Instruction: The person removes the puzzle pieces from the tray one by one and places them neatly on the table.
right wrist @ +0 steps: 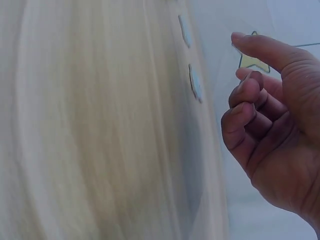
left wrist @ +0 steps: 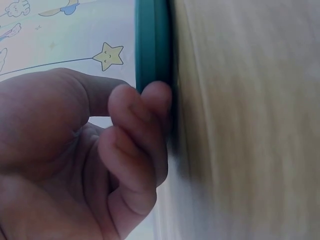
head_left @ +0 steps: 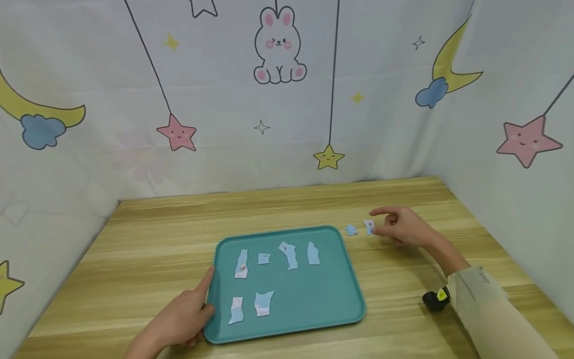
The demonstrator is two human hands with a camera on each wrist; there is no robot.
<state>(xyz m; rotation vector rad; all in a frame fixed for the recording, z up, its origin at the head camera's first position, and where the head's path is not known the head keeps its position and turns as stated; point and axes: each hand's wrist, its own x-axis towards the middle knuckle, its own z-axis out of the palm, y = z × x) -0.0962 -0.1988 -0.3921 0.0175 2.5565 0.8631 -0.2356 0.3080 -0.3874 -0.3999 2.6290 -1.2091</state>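
A white cloth [head_left: 296,109] printed with moons, stars and a rabbit hangs behind the wood-grain worktop [head_left: 157,234], meeting its far edge. The green tray [head_left: 318,299] lies on the worktop, its long sides running left to right. A pale sleeve [head_left: 493,309] reaches in from the near right corner. The left hand [head_left: 181,314] is at the tray's left edge, one finger straight along the rim and others bent against it; whether they pinch the rim I cannot tell. The right hand [head_left: 405,227] is beyond the tray's far right corner, index finger and thumb well parted, the other fingers curled in, with nothing seen in its grasp. On the tray are six torn-looking pieces [head_left: 291,255], four in a row towards the far edge and two near the near left corner. Two smaller pieces lie on the worktop just outside the far right corner: a two-toned piece [head_left: 368,224] and, between it and the tray, a small blue piece [head_left: 351,230]. The two-toned piece lies just left of the right hand, much the nearer hand, its long axis running roughly near to far; the thumb overlaps its near right corner in the head view, though contact cannot be judged.
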